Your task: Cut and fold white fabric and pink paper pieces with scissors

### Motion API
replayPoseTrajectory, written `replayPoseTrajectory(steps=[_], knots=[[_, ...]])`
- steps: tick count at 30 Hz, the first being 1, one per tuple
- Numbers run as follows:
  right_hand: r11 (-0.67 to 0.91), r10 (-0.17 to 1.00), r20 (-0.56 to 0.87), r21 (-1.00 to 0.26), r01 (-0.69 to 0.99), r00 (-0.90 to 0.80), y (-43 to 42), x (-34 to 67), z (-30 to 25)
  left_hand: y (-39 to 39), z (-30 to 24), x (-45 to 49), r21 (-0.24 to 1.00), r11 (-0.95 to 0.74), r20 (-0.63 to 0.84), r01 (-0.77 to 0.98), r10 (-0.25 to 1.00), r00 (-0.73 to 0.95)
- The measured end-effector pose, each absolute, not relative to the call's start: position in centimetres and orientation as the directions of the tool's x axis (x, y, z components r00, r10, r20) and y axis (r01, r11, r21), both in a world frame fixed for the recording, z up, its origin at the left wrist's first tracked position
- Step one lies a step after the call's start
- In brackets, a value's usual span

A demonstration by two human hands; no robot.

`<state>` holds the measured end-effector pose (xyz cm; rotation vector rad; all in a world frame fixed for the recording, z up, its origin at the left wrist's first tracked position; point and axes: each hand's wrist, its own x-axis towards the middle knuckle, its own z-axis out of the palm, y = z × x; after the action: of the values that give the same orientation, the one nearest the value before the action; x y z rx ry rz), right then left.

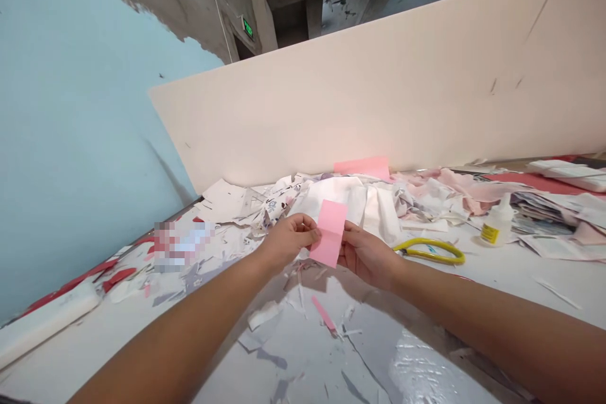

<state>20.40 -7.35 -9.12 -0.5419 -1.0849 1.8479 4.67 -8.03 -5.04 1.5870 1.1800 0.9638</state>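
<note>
A small pink rectangle of paper (330,230) is held up in the middle of the view, with a faint crease across it. My left hand (293,237) pinches its left edge between thumb and fingers. On the opposite edge, my right hand (367,255) grips the paper, its fingers partly behind the sheet. Just right of my right hand lie yellow-handled scissors (430,251), their blades hidden. Below the hands a thin pink paper strip (324,314) rests among scraps on the white table (502,290).
Crumpled paper and offcuts (237,199) heap along the back below a pale board (360,95). A larger pink sheet (362,167) leans there. At right stand a glue bottle (498,224) and a stack of papers (544,214). A blue wall (85,120) borders the left.
</note>
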Motion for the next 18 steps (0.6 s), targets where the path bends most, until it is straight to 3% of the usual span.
replayPoseTrajectory(steps=[9, 18], knots=[[-0.294, 0.855, 0.040, -0.784, -0.547, -0.518, -7.2, 20.6, -8.9, -7.1, -6.2, 5.7, 0.966, -0.120, 0.113, 0.228, 0.993, 0.045], [-0.256, 0.869, 0.047, -0.809, -0.530, -0.492, -7.9, 20.2, -8.4, -6.2, -7.5, 5.1, 0.935, -0.263, 0.254, 0.238, 0.965, 0.067]])
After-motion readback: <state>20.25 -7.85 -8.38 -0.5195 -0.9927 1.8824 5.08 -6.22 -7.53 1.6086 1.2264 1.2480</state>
